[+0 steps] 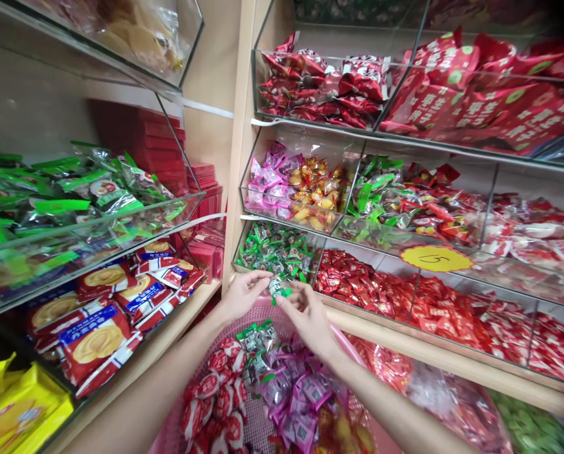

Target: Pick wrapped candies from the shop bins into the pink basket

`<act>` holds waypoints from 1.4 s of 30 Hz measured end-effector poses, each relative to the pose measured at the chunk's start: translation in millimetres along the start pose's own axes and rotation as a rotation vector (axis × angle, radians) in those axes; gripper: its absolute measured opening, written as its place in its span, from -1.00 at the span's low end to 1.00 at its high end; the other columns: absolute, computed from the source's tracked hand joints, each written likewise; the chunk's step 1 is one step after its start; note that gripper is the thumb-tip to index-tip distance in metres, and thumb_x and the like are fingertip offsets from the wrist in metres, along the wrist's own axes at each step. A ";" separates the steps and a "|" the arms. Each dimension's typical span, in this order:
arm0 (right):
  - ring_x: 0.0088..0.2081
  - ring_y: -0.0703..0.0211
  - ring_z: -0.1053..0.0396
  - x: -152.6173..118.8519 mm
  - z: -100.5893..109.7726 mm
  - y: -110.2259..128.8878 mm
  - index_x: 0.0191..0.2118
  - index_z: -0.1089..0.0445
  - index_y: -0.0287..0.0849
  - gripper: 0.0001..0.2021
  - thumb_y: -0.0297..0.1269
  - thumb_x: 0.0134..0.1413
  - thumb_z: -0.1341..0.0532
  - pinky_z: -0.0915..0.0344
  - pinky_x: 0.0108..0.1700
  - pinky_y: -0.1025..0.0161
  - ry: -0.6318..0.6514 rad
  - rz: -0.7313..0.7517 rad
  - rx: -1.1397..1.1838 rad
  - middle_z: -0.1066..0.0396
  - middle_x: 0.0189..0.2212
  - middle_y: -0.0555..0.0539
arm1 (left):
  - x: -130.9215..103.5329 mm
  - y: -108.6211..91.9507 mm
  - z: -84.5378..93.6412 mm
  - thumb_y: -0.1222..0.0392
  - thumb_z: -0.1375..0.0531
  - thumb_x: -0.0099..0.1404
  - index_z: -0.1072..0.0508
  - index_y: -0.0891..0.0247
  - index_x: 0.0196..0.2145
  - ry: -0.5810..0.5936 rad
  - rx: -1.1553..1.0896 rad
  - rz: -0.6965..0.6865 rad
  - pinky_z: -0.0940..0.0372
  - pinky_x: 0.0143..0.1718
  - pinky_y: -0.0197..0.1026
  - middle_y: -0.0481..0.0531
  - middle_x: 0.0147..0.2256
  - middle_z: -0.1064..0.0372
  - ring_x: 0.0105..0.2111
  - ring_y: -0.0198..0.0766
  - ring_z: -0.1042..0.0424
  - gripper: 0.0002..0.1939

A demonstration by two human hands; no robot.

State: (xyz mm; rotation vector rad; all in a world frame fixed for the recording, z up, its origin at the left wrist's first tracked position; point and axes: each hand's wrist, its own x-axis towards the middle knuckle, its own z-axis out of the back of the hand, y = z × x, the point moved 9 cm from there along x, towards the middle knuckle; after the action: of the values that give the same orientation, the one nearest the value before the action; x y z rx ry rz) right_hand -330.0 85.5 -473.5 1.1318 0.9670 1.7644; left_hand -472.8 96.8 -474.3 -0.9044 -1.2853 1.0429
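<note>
Between my two hands is a small green-and-silver wrapped candy, above the far rim of a pink basket. My left hand pinches its left end with thumb and fingertips. My right hand grips the candy's lower right side. Inside the basket lie red-and-white wrapped candies, purple packets, a few green packets and some amber-coloured pieces. Just beyond my hands is a clear bin of matching green candies.
Red candies fill the bins to the right, under a yellow price tag. Clear-fronted shelves rise above. On the left are green packets, biscuit packs and yellow packs. A wooden post stands between the shelf units.
</note>
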 end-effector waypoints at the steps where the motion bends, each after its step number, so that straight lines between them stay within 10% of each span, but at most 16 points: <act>1: -0.44 0.21 -0.33 2.8 -6.6 -11.3 -0.18 -0.25 -0.19 -0.60 -0.02 -0.07 -0.23 -0.27 -0.37 0.26 0.043 -0.112 0.155 -0.33 -0.48 0.00 | -0.4 -0.2 0.3 0.06 -0.15 0.14 -0.44 0.34 -0.18 -0.002 0.006 0.005 -0.31 -0.33 -0.24 0.02 -0.41 -0.43 -0.41 -0.30 -0.39 -0.65; 6: -0.50 0.29 -0.31 20.4 -9.5 -28.6 -0.45 -0.29 -0.20 -0.61 0.00 -0.31 -0.35 -0.24 -0.41 0.33 0.076 -0.271 0.461 -0.30 -0.56 0.06 | -2.6 -4.8 -1.5 0.16 -0.16 0.13 -0.32 0.31 -0.04 0.028 -0.026 0.004 -0.30 -0.28 -0.23 -0.05 -0.46 -0.41 -0.42 -0.33 -0.40 -0.58; 14: -0.57 0.33 -0.16 41.6 11.4 4.1 -0.50 -0.35 -0.20 -0.68 0.00 -0.11 -0.23 -0.11 -0.51 0.34 0.161 -0.003 0.112 -0.24 -0.63 0.08 | -0.2 -0.3 -5.2 -0.01 -0.10 0.19 -0.28 0.27 -0.35 0.048 -0.094 0.049 -0.31 -0.40 -0.22 -0.07 -0.56 -0.40 -0.54 -0.31 -0.43 -0.74; 29: -0.57 0.32 -0.17 35.2 10.5 -2.1 -0.47 -0.38 -0.21 -0.68 0.00 -0.08 -0.20 -0.12 -0.49 0.34 0.215 -0.038 0.093 -0.28 -0.62 0.06 | 2.7 2.0 -0.6 -0.09 -0.04 0.22 -0.26 0.26 -0.41 0.002 -0.073 0.035 -0.15 -0.61 -0.39 -0.16 -0.68 -0.28 -0.69 -0.44 -0.26 -0.67; 37: -0.62 0.34 -0.12 9.1 -32.3 -16.7 -0.54 -0.36 -0.22 -0.67 -0.02 -0.03 -0.15 -0.07 -0.55 0.38 0.563 -0.030 -0.033 -0.23 -0.67 0.08 | 4.0 0.6 5.0 -0.12 0.00 0.23 -0.29 0.27 -0.40 -0.049 -0.083 0.023 -0.11 -0.63 -0.38 -0.18 -0.71 -0.23 -0.71 -0.45 -0.19 -0.63; 42: -0.66 0.36 -0.05 11.5 -62.3 -24.7 -0.63 -0.24 -0.18 -0.73 -0.23 0.02 -0.09 -0.02 -0.59 0.39 0.525 -0.007 -0.201 -0.13 -0.72 0.11 | 3.0 -0.9 4.8 -0.12 0.00 0.22 -0.29 0.28 -0.38 -0.049 -0.083 0.041 -0.13 -0.62 -0.37 -0.16 -0.70 -0.26 -0.70 -0.43 -0.21 -0.63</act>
State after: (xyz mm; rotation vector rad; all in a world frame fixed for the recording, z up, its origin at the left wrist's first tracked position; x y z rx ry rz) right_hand -385.9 94.5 -511.0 0.5430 1.0557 2.1495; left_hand -477.5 99.3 -472.1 -0.9766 -1.3642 1.0562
